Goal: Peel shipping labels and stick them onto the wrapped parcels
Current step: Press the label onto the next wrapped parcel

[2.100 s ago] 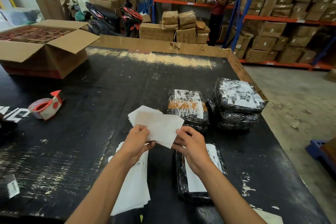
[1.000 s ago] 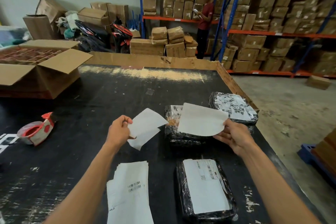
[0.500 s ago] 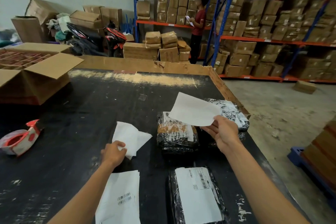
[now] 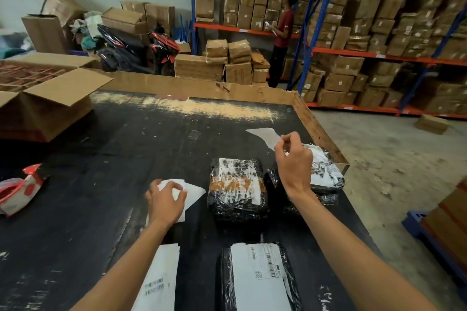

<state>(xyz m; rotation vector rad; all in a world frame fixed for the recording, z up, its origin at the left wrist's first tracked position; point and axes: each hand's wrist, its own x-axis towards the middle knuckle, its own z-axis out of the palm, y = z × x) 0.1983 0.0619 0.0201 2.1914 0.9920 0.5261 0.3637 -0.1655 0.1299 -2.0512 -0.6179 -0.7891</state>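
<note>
My right hand [image 4: 294,164] pinches a peeled white label [image 4: 265,135] and holds it in the air above a black wrapped parcel stack [image 4: 326,171] at the table's right edge. My left hand [image 4: 165,201] presses the white backing paper [image 4: 194,192] down on the black table. A middle wrapped parcel [image 4: 237,188] lies between my hands. Close to me lies a parcel with a white barcode label stuck on it [image 4: 260,278]. A stack of label sheets [image 4: 158,283] sits under my left forearm.
A red tape dispenser [image 4: 20,188] lies at the left. An open cardboard box [image 4: 43,93] stands at the far left of the table [image 4: 126,149]. Beyond are shelves of cartons [image 4: 379,33], a scooter [image 4: 134,48] and a person [image 4: 283,33]. A blue pallet [image 4: 429,232] sits right.
The label and its backing came apart. My right hand carried the label forward and right over the right parcel stack. My left hand lowered the backing paper onto the table.
</note>
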